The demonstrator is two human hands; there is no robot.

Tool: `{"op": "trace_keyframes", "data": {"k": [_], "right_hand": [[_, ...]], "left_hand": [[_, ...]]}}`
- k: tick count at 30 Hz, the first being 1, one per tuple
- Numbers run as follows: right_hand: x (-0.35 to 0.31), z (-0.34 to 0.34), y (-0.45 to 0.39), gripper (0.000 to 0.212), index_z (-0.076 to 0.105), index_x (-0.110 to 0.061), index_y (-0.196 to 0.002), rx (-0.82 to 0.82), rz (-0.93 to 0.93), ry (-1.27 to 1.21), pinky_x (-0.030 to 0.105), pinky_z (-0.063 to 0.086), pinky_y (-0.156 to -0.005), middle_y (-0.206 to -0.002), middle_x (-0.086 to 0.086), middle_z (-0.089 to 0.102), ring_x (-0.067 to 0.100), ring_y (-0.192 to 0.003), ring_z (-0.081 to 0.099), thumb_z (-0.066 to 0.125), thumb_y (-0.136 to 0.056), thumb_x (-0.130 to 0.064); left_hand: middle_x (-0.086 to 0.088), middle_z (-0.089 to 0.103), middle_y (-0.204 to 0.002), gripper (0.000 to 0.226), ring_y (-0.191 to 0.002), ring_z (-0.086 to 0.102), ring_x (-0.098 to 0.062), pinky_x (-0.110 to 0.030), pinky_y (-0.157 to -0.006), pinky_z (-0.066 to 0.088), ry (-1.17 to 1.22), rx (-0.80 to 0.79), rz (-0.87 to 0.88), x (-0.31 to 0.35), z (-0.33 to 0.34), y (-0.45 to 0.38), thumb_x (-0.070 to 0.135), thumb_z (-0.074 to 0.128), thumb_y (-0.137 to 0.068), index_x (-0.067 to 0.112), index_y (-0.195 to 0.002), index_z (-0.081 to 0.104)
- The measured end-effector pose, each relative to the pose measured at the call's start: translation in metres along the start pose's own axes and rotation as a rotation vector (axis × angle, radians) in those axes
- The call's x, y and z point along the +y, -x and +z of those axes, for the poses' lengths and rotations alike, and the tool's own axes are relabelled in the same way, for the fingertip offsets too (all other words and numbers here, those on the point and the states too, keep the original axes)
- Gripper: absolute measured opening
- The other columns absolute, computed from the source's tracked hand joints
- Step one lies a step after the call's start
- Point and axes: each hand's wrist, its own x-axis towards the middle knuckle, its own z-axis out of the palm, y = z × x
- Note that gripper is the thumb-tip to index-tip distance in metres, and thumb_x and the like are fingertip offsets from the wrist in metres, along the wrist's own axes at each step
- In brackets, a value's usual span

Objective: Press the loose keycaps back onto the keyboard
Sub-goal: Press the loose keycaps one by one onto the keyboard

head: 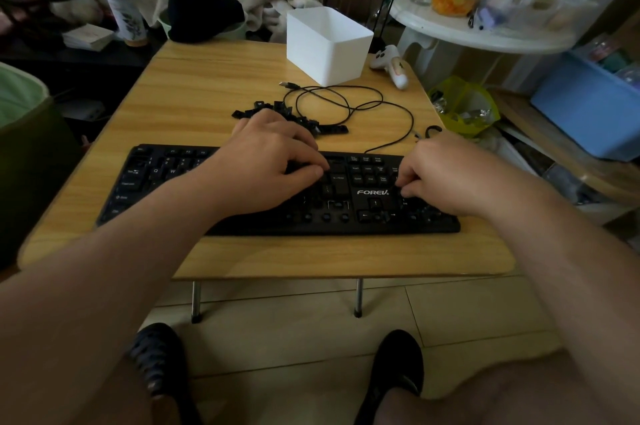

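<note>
A black keyboard [166, 189] lies across the front of the low wooden table [214, 85]. Several of its lower-row and numpad sockets are bare. A pile of loose black keycaps [277, 111] sits just behind it, partly hidden by my left hand. My left hand [266, 157] hovers over the keyboard's middle, fingers curled, thumb and fingertips down beside the Enter key. My right hand [446, 171] is over the numpad, curled fingertips bunched at its left edge. Black on black hides whether either hand holds a keycap.
The keyboard's black cable [346, 105] loops behind the keycaps. A white box [329, 43] and a white controller [389, 64] stand at the table's back right. A round white side table [485, 33] and clutter are to the right. My feet are below the table's front edge.
</note>
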Motion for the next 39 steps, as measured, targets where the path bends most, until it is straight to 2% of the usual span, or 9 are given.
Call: {"op": "trace_keyframes", "data": {"k": [4,8,11,15,20,23,26,32,39], "right_hand": [[0.005,0.009,0.004,0.018,0.078,-0.032,-0.112,0.064,-0.011,-0.01,0.036,0.052,-0.093,-0.104,-0.007,0.074,0.019,-0.111,0.06,0.072,-0.096,-0.032],[0.003,0.012,0.007,0.014,0.078,-0.033,-0.109,0.104,-0.01,-0.006,0.036,0.05,-0.092,-0.103,-0.007,0.074,0.022,-0.112,0.057,0.07,-0.097,-0.03],[0.002,0.012,0.008,0.013,0.078,-0.032,-0.107,0.112,-0.015,-0.043,0.033,0.051,-0.09,-0.102,-0.009,0.074,0.016,-0.107,0.061,0.071,-0.096,-0.028],[0.001,0.011,0.009,0.02,0.077,-0.031,-0.115,0.101,-0.033,-0.049,0.028,0.048,-0.09,-0.11,-0.009,0.075,0.013,-0.107,0.064,0.07,-0.097,-0.026],[0.003,0.009,0.008,0.02,0.078,-0.031,-0.115,0.093,-0.037,-0.052,0.032,0.053,-0.094,-0.109,-0.01,0.076,0.013,-0.107,0.065,0.071,-0.096,-0.027],[0.001,0.008,0.009,0.017,0.079,-0.031,-0.11,0.088,-0.021,-0.068,0.034,0.055,-0.09,-0.102,-0.011,0.075,0.011,-0.1,0.066,0.072,-0.095,-0.035],[-0.002,0.01,0.008,0.016,0.079,-0.03,-0.103,0.104,-0.004,-0.076,0.03,0.051,-0.08,-0.091,-0.011,0.073,0.009,-0.089,0.063,0.072,-0.094,-0.041],[-0.007,0.011,0.008,0.012,0.079,-0.028,-0.087,0.176,0.055,-0.051,0.032,0.058,-0.071,-0.076,-0.01,0.069,0.009,-0.079,0.062,0.075,-0.09,-0.039],[-0.001,0.009,0.01,0.016,0.081,-0.029,-0.1,0.12,0.06,-0.132,0.033,0.057,-0.08,-0.092,-0.011,0.072,0.01,-0.091,0.063,0.076,-0.091,-0.042]], "left_hand": [[0.023,0.059,-0.13,0.033,-0.134,0.036,-0.017,-0.043,-0.105,0.028,-0.009,-0.003,0.008,-0.001,-0.001,0.001,0.056,0.049,-0.098,0.048,-0.121,0.072],[0.023,0.059,-0.128,0.033,-0.133,0.037,-0.018,-0.042,-0.103,0.029,-0.008,0.005,0.02,0.002,0.001,0.001,0.056,0.05,-0.098,0.048,-0.12,0.072],[0.023,0.06,-0.127,0.032,-0.13,0.038,-0.018,-0.042,-0.102,0.03,0.002,0.014,0.028,0.004,0.002,0.001,0.055,0.051,-0.098,0.047,-0.12,0.073],[0.022,0.06,-0.127,0.03,-0.13,0.038,-0.018,-0.047,-0.104,0.033,-0.004,0.011,0.038,0.004,0.003,0.001,0.054,0.053,-0.099,0.047,-0.121,0.072],[0.024,0.059,-0.127,0.037,-0.131,0.037,-0.017,-0.048,-0.107,0.033,-0.003,-0.003,0.033,0.005,0.002,0.001,0.058,0.047,-0.097,0.047,-0.122,0.072],[0.024,0.06,-0.127,0.039,-0.13,0.037,-0.017,-0.047,-0.107,0.032,-0.011,-0.006,0.035,0.005,0.002,0.002,0.059,0.045,-0.097,0.047,-0.122,0.072],[0.023,0.06,-0.127,0.036,-0.13,0.037,-0.016,-0.045,-0.104,0.032,-0.02,-0.004,0.04,0.005,0.004,0.001,0.058,0.047,-0.098,0.047,-0.122,0.072],[0.022,0.059,-0.128,0.035,-0.131,0.036,-0.017,-0.039,-0.098,0.026,-0.043,-0.01,0.049,0.007,0.006,-0.001,0.056,0.048,-0.099,0.047,-0.123,0.072],[0.02,0.061,-0.127,0.036,-0.129,0.038,-0.018,-0.039,-0.098,0.027,-0.03,-0.021,0.073,0.012,0.009,0.001,0.056,0.046,-0.098,0.047,-0.121,0.072]]}}
